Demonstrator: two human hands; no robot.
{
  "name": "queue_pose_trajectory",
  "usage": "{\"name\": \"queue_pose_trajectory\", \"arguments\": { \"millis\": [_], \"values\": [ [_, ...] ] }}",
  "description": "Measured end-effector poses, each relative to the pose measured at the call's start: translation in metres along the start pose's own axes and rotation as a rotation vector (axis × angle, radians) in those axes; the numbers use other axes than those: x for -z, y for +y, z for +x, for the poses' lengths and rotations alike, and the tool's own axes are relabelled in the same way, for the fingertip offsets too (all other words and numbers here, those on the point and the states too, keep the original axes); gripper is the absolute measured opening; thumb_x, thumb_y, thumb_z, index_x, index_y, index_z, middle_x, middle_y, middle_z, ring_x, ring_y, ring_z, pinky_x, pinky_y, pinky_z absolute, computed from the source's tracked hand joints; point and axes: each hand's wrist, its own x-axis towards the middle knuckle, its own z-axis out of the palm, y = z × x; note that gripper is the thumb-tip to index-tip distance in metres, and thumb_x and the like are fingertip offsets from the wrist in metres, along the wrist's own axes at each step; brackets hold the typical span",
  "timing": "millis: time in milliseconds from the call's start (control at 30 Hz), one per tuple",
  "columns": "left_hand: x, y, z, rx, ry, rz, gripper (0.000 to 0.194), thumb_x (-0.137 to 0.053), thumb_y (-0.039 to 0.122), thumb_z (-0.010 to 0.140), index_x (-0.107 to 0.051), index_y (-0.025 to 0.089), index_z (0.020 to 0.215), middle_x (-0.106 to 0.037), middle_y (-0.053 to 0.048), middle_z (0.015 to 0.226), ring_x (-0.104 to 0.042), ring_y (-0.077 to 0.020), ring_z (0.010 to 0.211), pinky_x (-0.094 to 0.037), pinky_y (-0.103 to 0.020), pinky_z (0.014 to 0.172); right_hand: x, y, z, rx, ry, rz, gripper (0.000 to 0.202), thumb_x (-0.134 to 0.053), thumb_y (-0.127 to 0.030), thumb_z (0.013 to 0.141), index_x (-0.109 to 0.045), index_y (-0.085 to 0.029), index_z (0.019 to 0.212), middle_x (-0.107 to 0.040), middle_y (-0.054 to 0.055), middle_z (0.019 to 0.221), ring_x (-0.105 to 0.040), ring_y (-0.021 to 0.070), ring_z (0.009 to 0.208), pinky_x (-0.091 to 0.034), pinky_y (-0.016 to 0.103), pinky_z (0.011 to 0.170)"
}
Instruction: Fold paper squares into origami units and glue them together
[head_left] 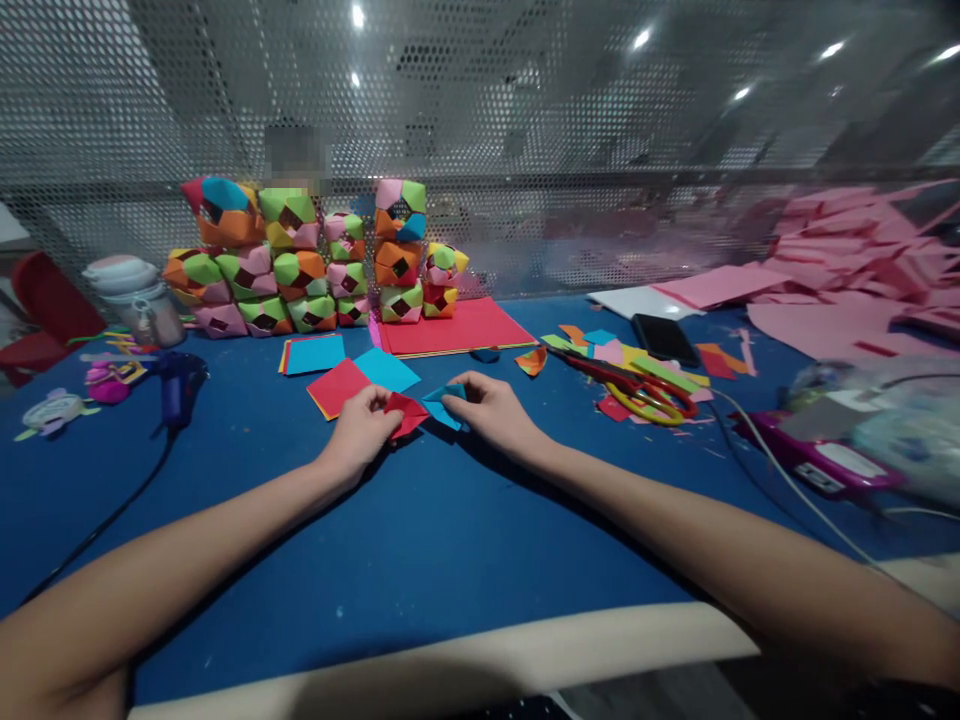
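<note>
Paper piece [407, 414], red and creased, is pinched by my left hand [362, 425], I see remotely. My right hand [499, 412] pinches a blue folded piece [438, 409] with pointed corners.

The left forearm [225, 530] and right forearm [660, 510] are bare and slender as far as they show; the left grip [358, 428] and right grip [495, 408] are bare too. Dark cloth [517, 711] with small white dots shows at the bottom edge.
</note>
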Motion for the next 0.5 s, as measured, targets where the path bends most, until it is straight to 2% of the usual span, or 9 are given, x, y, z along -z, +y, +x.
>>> {"name": "queue_pose_trajectory", "arguments": {
  "millis": [233,500],
  "values": [
    [-0.002,0.004,-0.003,0.005,-0.041,-0.024,0.013,-0.058,0.014,0.065,-0.051,0.017,0.075,-0.052,0.007,0.057,-0.050,-0.0069,0.047,-0.039,-0.018,0.043,0.003,-0.001,-0.001,-0.001,0.029,-0.004,0.015,-0.052,-0.029,0.074,-0.058,-0.016,0.077,-0.049,-0.004,0.058,-0.044,0.0097,0.052,-0.035,0.022,0.051],
    [-0.013,0.015,-0.017,0.079,-0.140,-0.090,0.015,-0.060,0.018,0.067,-0.049,0.016,0.076,-0.060,0.001,0.063,-0.055,-0.0102,0.049,-0.046,-0.023,0.048,-0.005,-0.006,-0.008,0.072,0.011,-0.058,0.013,-0.054,-0.026,0.073,-0.061,-0.017,0.079,-0.051,-0.003,0.060,-0.045,0.0109,0.056,-0.037,0.024,0.057]
  ]
}}
